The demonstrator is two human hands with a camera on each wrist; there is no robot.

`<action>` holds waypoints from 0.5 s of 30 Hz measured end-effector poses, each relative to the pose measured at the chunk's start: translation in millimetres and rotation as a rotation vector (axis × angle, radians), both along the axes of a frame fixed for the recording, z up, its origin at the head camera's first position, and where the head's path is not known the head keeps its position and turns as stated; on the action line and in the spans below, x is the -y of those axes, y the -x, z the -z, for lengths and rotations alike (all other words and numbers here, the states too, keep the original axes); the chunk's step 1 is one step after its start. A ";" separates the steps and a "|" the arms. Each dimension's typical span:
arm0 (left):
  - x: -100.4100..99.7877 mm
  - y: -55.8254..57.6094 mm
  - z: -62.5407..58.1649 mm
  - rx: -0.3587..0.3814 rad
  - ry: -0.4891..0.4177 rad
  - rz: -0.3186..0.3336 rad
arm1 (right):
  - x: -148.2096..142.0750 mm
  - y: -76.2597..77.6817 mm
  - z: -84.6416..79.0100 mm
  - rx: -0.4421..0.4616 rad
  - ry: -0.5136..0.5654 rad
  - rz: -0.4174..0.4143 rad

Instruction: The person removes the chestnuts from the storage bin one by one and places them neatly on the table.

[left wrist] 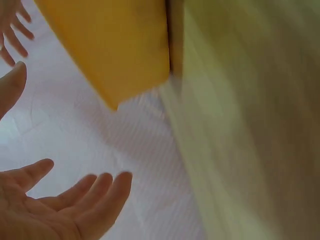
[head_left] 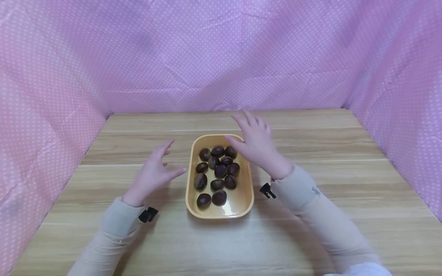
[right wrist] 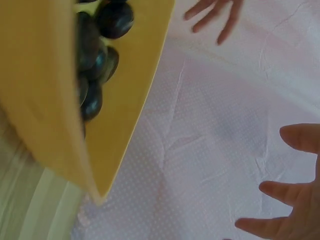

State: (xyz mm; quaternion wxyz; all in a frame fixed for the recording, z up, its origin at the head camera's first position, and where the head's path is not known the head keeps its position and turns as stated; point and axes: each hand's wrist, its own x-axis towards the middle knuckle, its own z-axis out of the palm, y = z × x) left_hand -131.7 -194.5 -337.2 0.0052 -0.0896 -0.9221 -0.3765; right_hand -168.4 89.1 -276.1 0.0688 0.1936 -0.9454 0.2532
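Pink dotted cloth point(head_left: 221, 57) hangs along the left, far and right edges of a wood-grain table point(head_left: 310, 234), which stretches well past the yellow tray point(head_left: 241, 201) on each side. Dark brown chestnuts point(head_left: 220, 171) lie inside its rim. Thumb and fingers spread apart, the left hand point(head_left: 152, 174) hovers beside the left rim, the right hand point(head_left: 259, 145) near the far right corner.
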 end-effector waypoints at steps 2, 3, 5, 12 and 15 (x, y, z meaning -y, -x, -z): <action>-3.0 1.0 3.6 0.071 -0.074 0.027 | 6.4 3.5 -1.3 0.052 0.029 -0.041; -4.3 1.3 5.6 0.096 -0.101 0.041 | 9.6 5.6 -1.5 0.078 0.046 -0.063; -6.6 1.6 9.3 0.127 -0.137 0.066 | 15.8 10.0 -0.7 0.120 0.080 -0.104; -10.3 2.2 18.1 0.176 -0.174 0.086 | 35.9 22.5 9.6 0.286 0.237 -0.184; -10.2 2.4 18.8 0.211 -0.203 0.094 | 43.9 25.7 14.9 0.360 0.284 -0.198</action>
